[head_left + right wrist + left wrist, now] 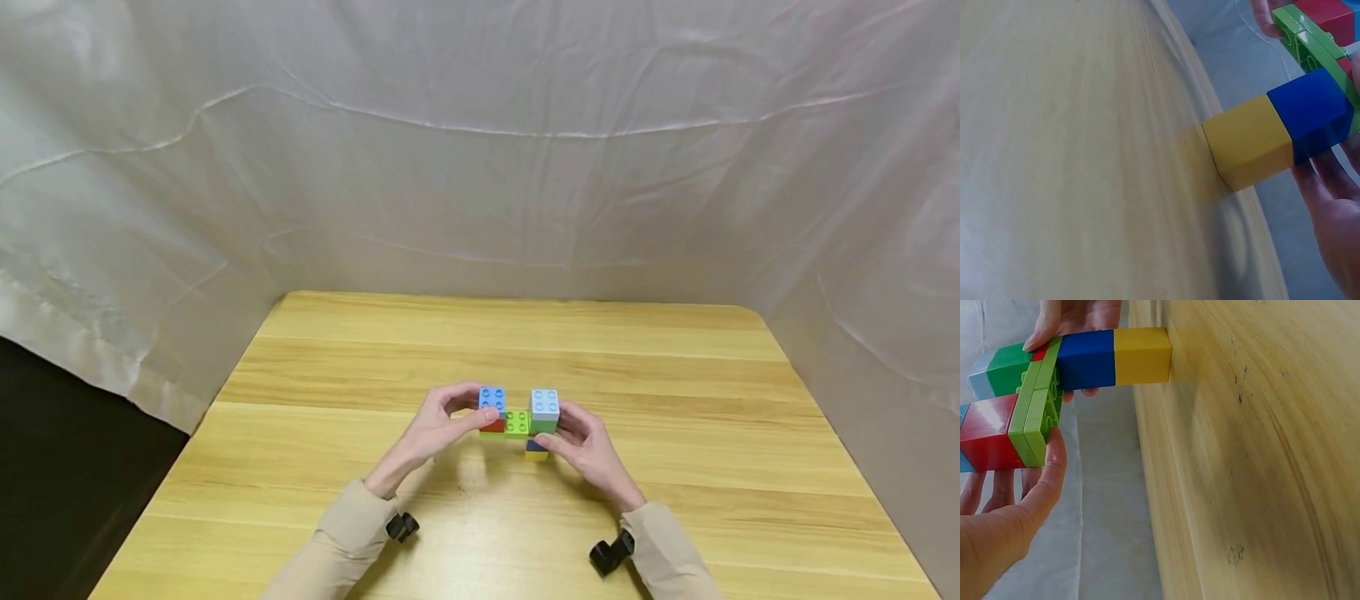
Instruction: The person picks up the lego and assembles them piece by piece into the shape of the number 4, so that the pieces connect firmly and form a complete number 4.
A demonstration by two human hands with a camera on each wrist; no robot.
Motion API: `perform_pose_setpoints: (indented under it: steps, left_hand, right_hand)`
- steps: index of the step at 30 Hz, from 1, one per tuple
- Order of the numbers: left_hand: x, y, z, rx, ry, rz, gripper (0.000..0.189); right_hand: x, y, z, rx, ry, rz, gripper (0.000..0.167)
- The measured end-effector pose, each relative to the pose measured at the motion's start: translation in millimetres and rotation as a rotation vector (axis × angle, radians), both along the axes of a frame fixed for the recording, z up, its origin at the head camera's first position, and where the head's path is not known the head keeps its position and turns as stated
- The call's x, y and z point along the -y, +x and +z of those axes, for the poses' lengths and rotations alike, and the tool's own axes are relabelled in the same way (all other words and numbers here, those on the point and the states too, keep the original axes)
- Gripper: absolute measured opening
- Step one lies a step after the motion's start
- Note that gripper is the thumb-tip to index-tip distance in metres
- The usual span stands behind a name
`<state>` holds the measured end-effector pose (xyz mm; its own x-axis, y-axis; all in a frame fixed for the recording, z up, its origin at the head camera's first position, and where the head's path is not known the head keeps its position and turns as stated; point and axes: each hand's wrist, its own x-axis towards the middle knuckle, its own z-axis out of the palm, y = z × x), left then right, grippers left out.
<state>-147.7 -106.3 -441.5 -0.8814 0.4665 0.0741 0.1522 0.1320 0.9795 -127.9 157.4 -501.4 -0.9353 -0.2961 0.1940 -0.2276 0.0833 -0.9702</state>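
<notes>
A structure of toy building bricks stands on the wooden table on its yellow brick [1143, 355]. A dark blue brick [1087, 359] sits over the yellow one, and light green plates [517, 423] reach sideways above it. On their left end are a red brick [990, 431] and a blue brick [492, 394]; on the right, a green brick [1010, 364] under a light blue brick [544, 402]. My left hand [442, 418] grips the left end, thumb in front and fingers behind. My right hand [591, 450] holds the right-hand column between thumb and fingers.
The wooden table [300, 475] spreads around the structure, with small dark marks on its surface. Pale draped cloth [480, 183] hangs behind it and at both sides. Black wrist cameras [402, 527] sit at the beige sleeves [667, 550].
</notes>
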Motion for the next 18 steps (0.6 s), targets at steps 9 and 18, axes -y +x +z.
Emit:
perform_pose_setpoints:
  steps: [9, 18]
  left_hand:
    - [-1.2, -1.9, -2.5, 0.007, -0.002, 0.030, 0.040]
    - [-11.0, -8.5, -7.4, -0.076, 0.075, 0.013, 0.083]
  right_hand:
    - [-6, -1.3, -0.6, 0.028, 0.090, 0.072, 0.063]
    - [-5, -4.2, 0.8, 0.039, 0.052, -0.041, 0.077]
